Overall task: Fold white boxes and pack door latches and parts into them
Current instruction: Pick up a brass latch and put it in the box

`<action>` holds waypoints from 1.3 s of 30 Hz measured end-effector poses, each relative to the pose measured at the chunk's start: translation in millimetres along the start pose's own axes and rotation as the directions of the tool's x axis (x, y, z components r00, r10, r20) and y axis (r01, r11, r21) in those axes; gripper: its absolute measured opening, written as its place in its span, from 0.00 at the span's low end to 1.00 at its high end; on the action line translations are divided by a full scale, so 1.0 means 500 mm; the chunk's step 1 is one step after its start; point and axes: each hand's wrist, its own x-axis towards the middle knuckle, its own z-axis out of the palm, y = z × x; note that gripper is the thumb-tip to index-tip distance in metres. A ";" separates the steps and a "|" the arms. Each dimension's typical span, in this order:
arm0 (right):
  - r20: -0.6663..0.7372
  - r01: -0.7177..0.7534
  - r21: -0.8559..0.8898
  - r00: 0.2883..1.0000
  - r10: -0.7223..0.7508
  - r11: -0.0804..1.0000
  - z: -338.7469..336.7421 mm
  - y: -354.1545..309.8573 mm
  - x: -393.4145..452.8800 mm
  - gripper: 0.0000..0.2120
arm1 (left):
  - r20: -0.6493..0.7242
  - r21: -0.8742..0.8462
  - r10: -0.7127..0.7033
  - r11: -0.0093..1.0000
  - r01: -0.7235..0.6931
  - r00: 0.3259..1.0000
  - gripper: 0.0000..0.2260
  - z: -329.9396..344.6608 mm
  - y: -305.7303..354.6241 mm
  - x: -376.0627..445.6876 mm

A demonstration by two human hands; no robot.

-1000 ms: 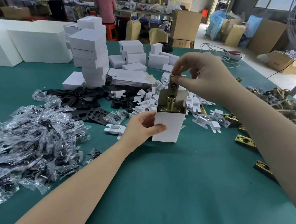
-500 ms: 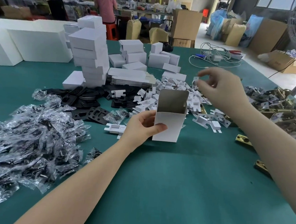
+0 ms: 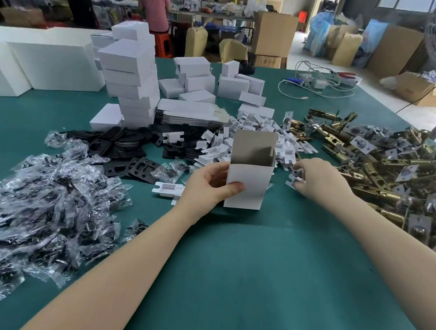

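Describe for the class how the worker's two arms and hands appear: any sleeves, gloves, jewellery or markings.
Both forearms are bare right to the picture's bottom edge; no sleeve shows. The left hand and right hand wear no gloves, and no rings, watch, bracelets or markings are visible. The left thumbnail looks short and unpainted.

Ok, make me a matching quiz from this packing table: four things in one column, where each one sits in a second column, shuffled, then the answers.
Things:
1. open white box
2. brass latches
3. clear bagged parts
4. tall stack of white boxes

Places:
A. heaped at the table's right side
B. far left of the table, behind the black plates
C. upright in the left hand
D. piled at the near left

Pairs: 1-C, 2-A, 3-D, 4-B
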 end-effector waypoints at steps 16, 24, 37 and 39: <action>-0.115 0.037 0.162 0.993 -0.018 0.986 0.017 0.011 -0.024 0.17 | -0.014 -0.002 0.001 1.000 -0.001 1.000 0.16 0.005 0.002 -0.003; -0.078 0.025 0.199 0.997 -0.010 0.980 0.002 0.020 -0.021 0.13 | -0.010 0.005 -0.006 1.000 0.006 1.000 0.16 0.002 -0.001 -0.001; -0.100 0.222 -0.045 0.969 -0.226 0.974 0.025 -0.021 -0.078 0.16 | -0.018 0.012 -0.007 1.000 0.007 1.000 0.17 0.005 0.005 -0.002; -0.073 0.228 0.001 0.971 -0.227 0.974 0.026 -0.026 -0.083 0.17 | -0.017 0.009 -0.006 1.000 0.006 1.000 0.17 0.005 0.005 -0.003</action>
